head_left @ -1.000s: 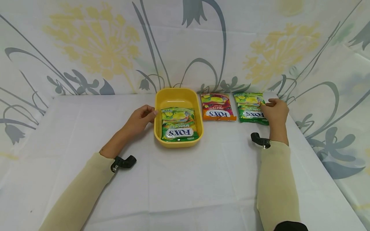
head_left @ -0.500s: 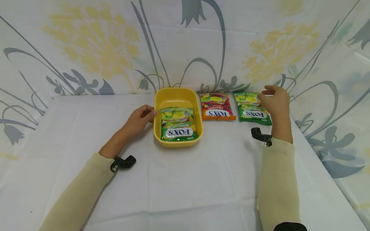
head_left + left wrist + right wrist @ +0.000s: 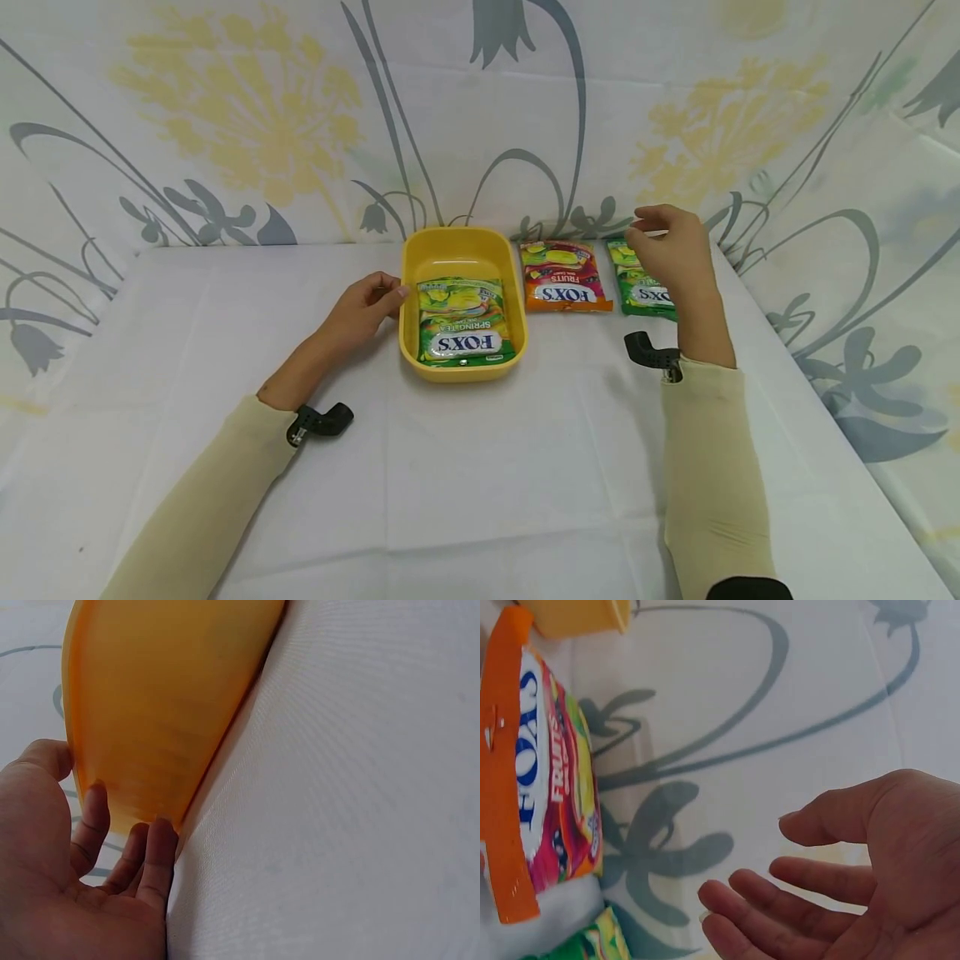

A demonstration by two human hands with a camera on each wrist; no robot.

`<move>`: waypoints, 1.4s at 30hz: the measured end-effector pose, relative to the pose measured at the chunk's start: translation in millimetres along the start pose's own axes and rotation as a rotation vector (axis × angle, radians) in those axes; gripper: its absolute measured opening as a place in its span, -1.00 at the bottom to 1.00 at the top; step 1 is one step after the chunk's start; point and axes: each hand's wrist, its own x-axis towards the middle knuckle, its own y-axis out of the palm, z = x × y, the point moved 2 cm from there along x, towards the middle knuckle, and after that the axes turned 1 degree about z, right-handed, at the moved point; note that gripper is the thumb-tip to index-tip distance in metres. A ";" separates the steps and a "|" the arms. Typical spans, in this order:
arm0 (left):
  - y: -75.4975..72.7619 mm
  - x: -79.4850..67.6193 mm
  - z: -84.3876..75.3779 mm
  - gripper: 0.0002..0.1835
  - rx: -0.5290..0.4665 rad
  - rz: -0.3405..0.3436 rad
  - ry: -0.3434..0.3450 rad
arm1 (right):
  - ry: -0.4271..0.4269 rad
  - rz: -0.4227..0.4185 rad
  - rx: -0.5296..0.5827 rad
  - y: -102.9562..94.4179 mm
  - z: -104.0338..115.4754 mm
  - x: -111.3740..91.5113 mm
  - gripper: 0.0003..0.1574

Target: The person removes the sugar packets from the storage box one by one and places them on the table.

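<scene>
A yellow plastic tray (image 3: 461,250) with raised walls stands at the table's middle back, holding a green Fox's Spring Tea candy packet (image 3: 465,321). My left hand (image 3: 363,308) grips its left side; in the left wrist view the thumb is at the rim and bent fingers (image 3: 159,855) lie against the outer wall. My right hand (image 3: 675,250) hovers above another green Fox's packet (image 3: 641,279), partly covering it. Its fingers are loosely bent and hold nothing, as the right wrist view shows. Left of that packet lies an orange Fox's Fruits candy packet (image 3: 564,275).
A white cloth (image 3: 480,467) covers the table. Behind it rises a floral-patterned curtain (image 3: 277,117), close behind the tray and packets, and it also runs along the right side.
My right hand has come off the right-hand green packet, risen and then shifted left over it. My left hand and the tray have stayed put.
</scene>
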 end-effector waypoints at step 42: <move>-2.2 -0.5 0.2 -0.60 -0.083 0.004 0.002 | -0.151 0.382 0.079 80.7 82.9 -36.8 -0.45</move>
